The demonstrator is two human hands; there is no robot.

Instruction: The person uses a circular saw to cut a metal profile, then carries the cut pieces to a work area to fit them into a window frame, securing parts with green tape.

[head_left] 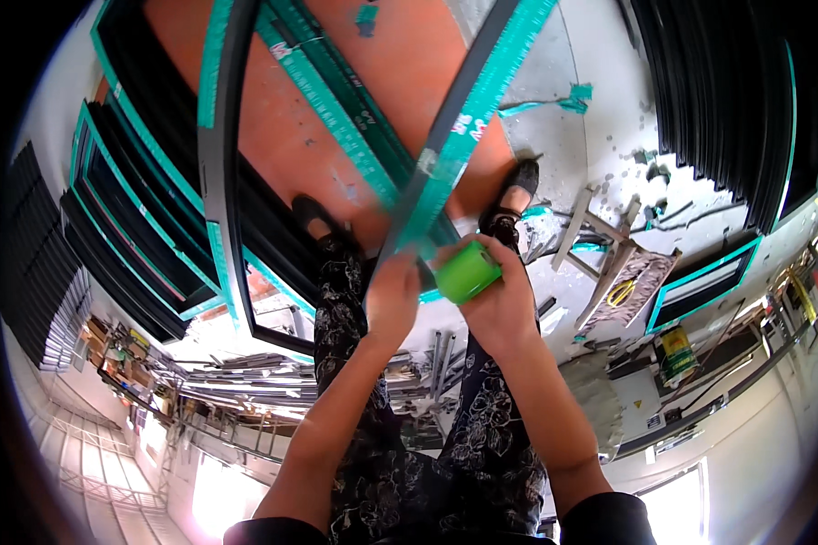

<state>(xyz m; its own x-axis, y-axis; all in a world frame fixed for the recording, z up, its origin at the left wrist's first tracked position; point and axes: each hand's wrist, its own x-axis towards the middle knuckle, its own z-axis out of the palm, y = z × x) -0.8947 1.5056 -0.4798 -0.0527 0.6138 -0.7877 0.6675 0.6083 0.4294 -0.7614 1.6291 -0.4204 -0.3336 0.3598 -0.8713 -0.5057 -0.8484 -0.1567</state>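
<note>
My right hand is closed around a bright green tape roll, just right of the middle. My left hand is beside it, fingers curled against the near end of a dark profile bar; the fingertips are partly blurred. Printed green film covers one face of that bar, which slants away to the upper right. A second pair of film-covered bars runs from the upper left and meets it just beyond my hands. Whether a strip of tape spans from the roll to the bars is too blurred to tell.
Dark frames edged in green film lean in stacks at left. Black profiles stand at upper right. A small wooden stand is right of my feet, near tape scraps. An orange board lies on the floor, with loose bars behind me.
</note>
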